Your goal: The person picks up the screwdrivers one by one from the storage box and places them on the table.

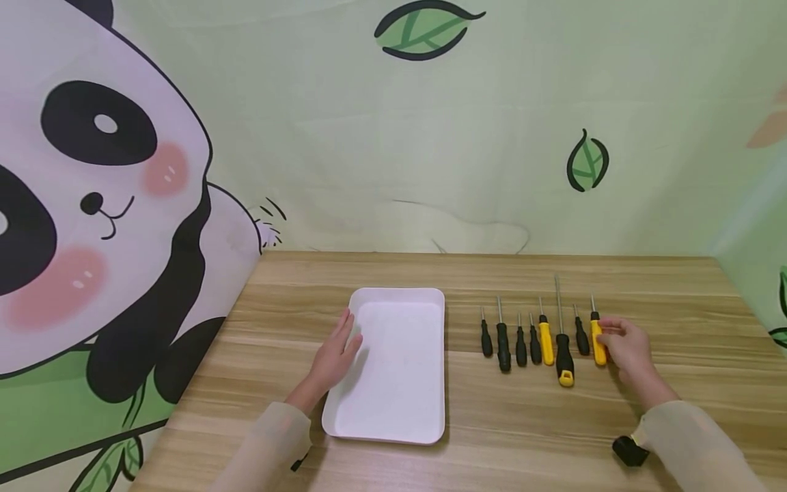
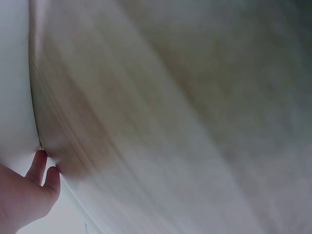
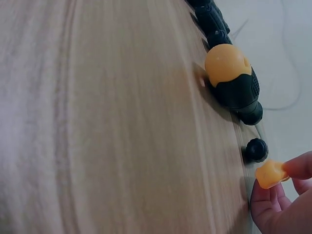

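Observation:
My left hand [image 1: 334, 353] rests against the left rim of a white rectangular tray [image 1: 399, 362], fingers fairly straight; the left wrist view shows its fingertips [image 2: 39, 158] at the tray's edge. On the right, my right hand [image 1: 628, 347] pinches the handle of a yellow screwdriver [image 1: 598, 342], the last in a row. In the right wrist view, thumb and fingers lie on either side of that yellow handle [image 3: 270, 174]. Just left of it is a small black screwdriver [image 1: 581, 336], then a long black one with a yellow end [image 1: 563, 359].
Several more screwdrivers lie side by side between tray and right hand, among them a black one [image 1: 503, 347] and another yellow one [image 1: 546, 344]. The wooden table [image 1: 492, 437] meets a panda-printed backdrop [image 1: 344, 171]. A black object [image 1: 630, 451] is at the right sleeve.

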`<state>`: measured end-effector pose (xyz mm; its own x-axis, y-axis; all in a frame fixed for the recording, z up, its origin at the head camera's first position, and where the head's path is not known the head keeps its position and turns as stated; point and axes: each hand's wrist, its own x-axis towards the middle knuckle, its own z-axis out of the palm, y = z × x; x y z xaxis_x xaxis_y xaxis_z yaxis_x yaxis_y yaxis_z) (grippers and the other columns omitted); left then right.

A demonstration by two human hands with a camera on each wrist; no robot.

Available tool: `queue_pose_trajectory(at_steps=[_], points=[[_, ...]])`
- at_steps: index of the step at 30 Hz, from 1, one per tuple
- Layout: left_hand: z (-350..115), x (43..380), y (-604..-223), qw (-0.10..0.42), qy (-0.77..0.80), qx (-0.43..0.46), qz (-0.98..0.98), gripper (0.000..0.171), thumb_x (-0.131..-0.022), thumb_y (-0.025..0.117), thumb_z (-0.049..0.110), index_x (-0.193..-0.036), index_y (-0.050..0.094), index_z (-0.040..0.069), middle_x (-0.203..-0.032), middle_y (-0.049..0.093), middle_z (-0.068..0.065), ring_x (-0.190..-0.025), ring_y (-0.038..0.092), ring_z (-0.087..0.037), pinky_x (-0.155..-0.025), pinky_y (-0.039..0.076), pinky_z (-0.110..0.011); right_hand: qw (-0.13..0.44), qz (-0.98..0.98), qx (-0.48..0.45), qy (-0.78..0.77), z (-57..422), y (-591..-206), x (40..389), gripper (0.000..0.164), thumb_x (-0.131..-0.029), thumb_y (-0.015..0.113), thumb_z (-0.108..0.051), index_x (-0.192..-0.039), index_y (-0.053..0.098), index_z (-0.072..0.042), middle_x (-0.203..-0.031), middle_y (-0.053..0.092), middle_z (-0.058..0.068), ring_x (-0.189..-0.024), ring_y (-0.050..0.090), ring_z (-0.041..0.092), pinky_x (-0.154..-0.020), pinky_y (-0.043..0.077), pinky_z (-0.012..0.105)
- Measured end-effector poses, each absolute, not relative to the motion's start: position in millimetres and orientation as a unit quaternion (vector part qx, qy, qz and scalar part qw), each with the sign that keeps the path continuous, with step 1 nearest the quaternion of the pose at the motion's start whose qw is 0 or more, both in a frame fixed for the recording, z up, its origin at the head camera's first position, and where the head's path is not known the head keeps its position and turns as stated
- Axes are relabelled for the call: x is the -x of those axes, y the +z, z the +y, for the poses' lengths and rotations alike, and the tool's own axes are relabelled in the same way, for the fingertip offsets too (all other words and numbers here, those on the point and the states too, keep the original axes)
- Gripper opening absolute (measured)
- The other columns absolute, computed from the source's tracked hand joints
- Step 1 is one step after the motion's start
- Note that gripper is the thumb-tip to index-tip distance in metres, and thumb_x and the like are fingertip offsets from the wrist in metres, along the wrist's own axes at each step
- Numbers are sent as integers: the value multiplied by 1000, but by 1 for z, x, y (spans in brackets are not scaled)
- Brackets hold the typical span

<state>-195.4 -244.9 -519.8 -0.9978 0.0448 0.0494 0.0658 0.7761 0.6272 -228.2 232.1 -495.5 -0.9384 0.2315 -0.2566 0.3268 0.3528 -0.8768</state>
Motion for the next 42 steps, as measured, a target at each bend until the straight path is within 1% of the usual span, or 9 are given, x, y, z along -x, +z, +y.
queue_pose_trajectory(at_steps=[2, 4, 7, 10, 14, 20, 27, 34, 42], points=[[-245, 195, -520, 19, -332, 32, -943, 56, -95, 38, 35, -141, 25, 8, -151, 15, -2, -135, 25, -28, -106, 26, -51, 51, 821, -174, -541, 233, -496, 228, 37, -84, 47, 1, -120, 43, 9, -107, 51, 16, -69, 43, -7, -57, 46, 12], [-244, 195, -519, 22, -331, 33, -943, 56, -94, 38, 35, -141, 25, 8, -151, 16, -3, -134, 26, -28, -106, 26, -50, 59, 825, -174, -535, 233, -496, 229, 38, -85, 46, 0, -122, 41, 9, -117, 46, 23, -71, 43, -4, -58, 45, 12], [-244, 195, -519, 25, -330, 35, -943, 55, -94, 39, 35, -141, 26, 7, -150, 17, -4, -134, 26, -28, -107, 26, -49, 65, 828, -172, -529, 234, -496, 230, 40, -85, 46, -1, -123, 40, 10, -120, 43, 26, -74, 44, 1, -57, 44, 12], [-244, 195, -519, 26, -328, 37, -943, 55, -94, 39, 34, -141, 26, 6, -150, 17, -5, -134, 26, -29, -106, 26, -50, 65, 830, -172, -526, 234, -495, 231, 40, -84, 47, 0, -121, 41, 11, -110, 47, 23, -70, 46, 2, -55, 45, 14], [-244, 195, -519, 27, -327, 37, -944, 55, -94, 39, 33, -141, 26, 6, -150, 17, -6, -134, 26, -29, -106, 26, -50, 66, 831, -174, -524, 235, -495, 232, 39, -81, 48, 1, -119, 43, 11, -95, 52, 14, -63, 47, 2, -52, 46, 17], [-244, 195, -519, 23, -331, 33, -943, 55, -94, 40, 33, -141, 25, 6, -150, 17, -5, -134, 26, -29, -107, 26, -50, 88, 826, -180, -527, 237, -492, 234, 42, -80, 49, 0, -120, 42, 12, -94, 51, 15, -62, 47, 5, -52, 47, 19], [-243, 195, -518, 18, -335, 26, -942, 56, -94, 40, 33, -141, 25, 8, -151, 16, -3, -134, 25, -29, -107, 26, -51, 106, 814, -192, -538, 239, -490, 236, 43, -80, 49, 1, -120, 41, 12, -84, 51, 7, -60, 49, 7, -51, 48, 22], [-244, 194, -518, 17, -331, 30, -943, 55, -94, 39, 33, -141, 25, 7, -151, 16, -4, -134, 25, -29, -107, 25, -51, 108, 823, -188, -524, 240, -489, 237, 40, -80, 50, 0, -117, 42, 13, -88, 51, 13, -61, 49, 9, -51, 49, 23], [-243, 194, -518, 17, -332, 29, -943, 56, -94, 40, 34, -141, 25, 7, -151, 15, -3, -135, 24, -29, -107, 25, -50, 102, 845, -197, -486, 239, -488, 237, 36, -82, 52, -5, -113, 47, 11, -92, 51, 17, -62, 48, 10, -50, 47, 22]])
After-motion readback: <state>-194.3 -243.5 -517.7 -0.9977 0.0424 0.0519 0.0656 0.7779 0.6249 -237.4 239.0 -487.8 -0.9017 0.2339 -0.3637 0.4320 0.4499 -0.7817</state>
